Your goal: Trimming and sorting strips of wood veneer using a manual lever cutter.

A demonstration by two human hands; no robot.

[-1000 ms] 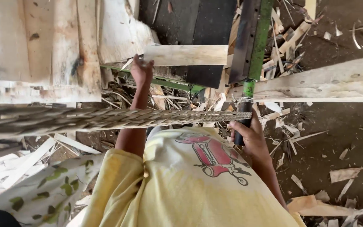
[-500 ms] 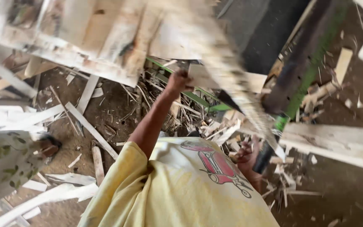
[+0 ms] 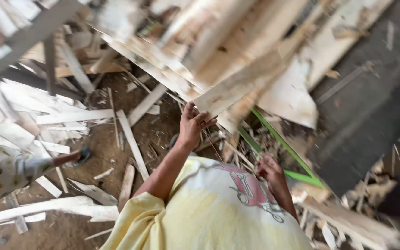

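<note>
My left hand (image 3: 194, 124) is raised in front of my yellow shirt and grips the near end of a pale wooden board (image 3: 241, 83). The board slants up and to the right among other blurred boards and veneer sheets. Lower down, my right hand (image 3: 271, 172) has its fingers curled on a thin wood strip (image 3: 230, 150) that runs up-left toward my left hand. A green metal frame bar (image 3: 278, 139) lies just beyond my right hand.
Splintered planks and offcuts (image 3: 133, 143) litter the dirt floor on the left. Another person in leaf-patterned clothing (image 3: 1, 171) stands at the left edge, one sandalled foot (image 3: 80, 155) on the ground. Dark flooring (image 3: 371, 115) lies to the right.
The view has swung and tilted. My left hand now holds the end of a slanting board, and my right hand has drawn in closer to my body. The boards above are blurred with motion.
</note>
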